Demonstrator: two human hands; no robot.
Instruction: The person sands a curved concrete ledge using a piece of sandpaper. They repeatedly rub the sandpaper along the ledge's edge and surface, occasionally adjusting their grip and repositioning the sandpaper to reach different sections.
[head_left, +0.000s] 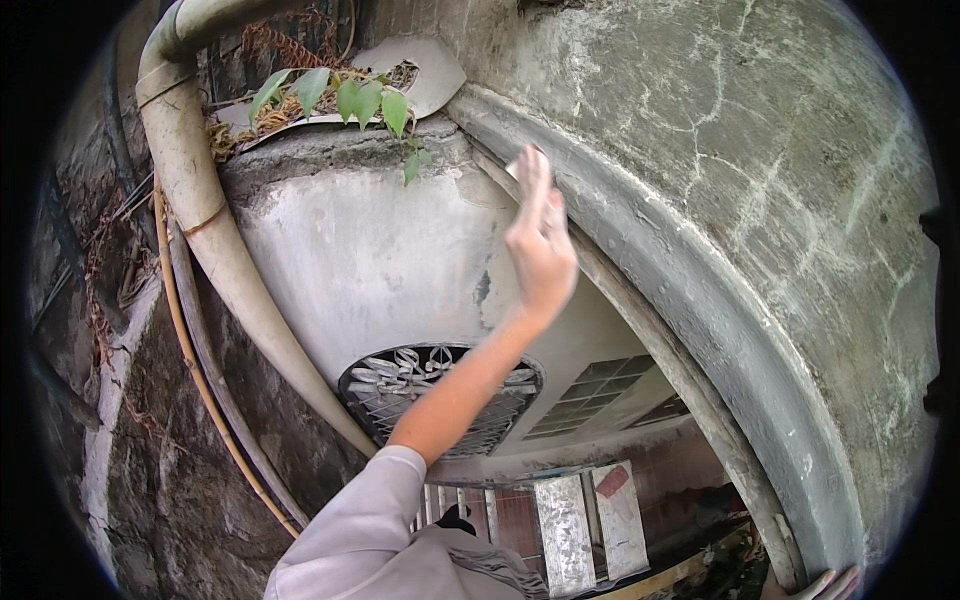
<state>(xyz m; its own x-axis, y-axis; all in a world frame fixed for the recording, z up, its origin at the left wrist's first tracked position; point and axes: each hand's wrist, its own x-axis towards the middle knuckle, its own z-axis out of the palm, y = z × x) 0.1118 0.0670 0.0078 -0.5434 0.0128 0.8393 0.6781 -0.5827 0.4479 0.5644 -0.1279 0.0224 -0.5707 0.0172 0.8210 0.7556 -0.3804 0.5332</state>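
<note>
1. Grey cloth of a sleeve (350, 520) fills the lower edge, the bare forearm rising from it.
2. The left hand (541, 245) is raised with fingers straight and together, pressing a small pale flat tool (514, 168) against the wall; only its tip shows, so I cannot tell what kind it is.
3. It meets the plaster just beside the grey curved moulding (680, 290).
4. The right hand (830, 585) shows only fingertips at the bottom right corner, loosely spread; whether it holds anything I cannot tell.
5. Farther off are the ornate round grille (440, 395), the beige drainpipe (215, 250), and green leaves (345, 100).
</note>
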